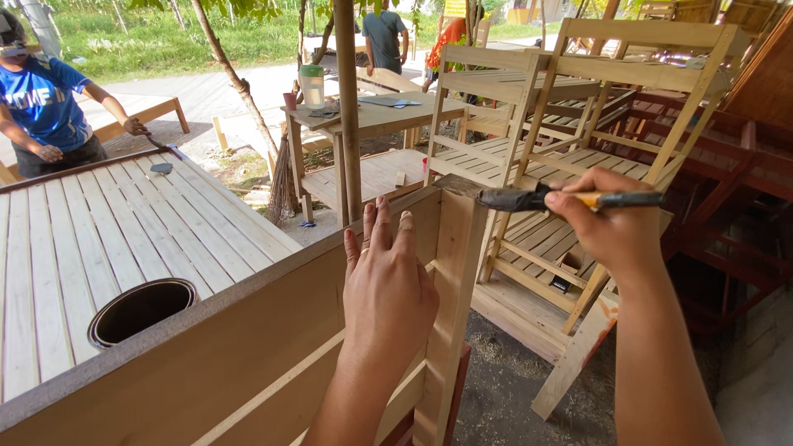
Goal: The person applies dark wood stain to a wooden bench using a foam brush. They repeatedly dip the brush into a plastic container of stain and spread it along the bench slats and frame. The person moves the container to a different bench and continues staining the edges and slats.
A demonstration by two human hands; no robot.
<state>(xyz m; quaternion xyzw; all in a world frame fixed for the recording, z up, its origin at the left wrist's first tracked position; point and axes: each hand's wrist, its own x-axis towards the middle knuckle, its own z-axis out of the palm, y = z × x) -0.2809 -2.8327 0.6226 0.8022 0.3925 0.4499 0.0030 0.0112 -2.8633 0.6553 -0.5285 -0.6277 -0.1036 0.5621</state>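
Two hands at work on upright wooden panel [248, 355]. Left hand [388, 285] flat against panel's top edge, fingers extended, gripping nothing. Right hand [607, 219] clenched around paintbrush [529, 196], bristles touching top of corner post [454, 281]. Slatted tabletop [107, 239] with round hole [140, 310] behind panel. Person in blue shirt [41, 103] at far end. Stacked chair frames [570, 124] right.

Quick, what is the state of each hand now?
Left hand: open, flat against the wooden frame.
Right hand: closed, holding a paintbrush at the frame's top edge.
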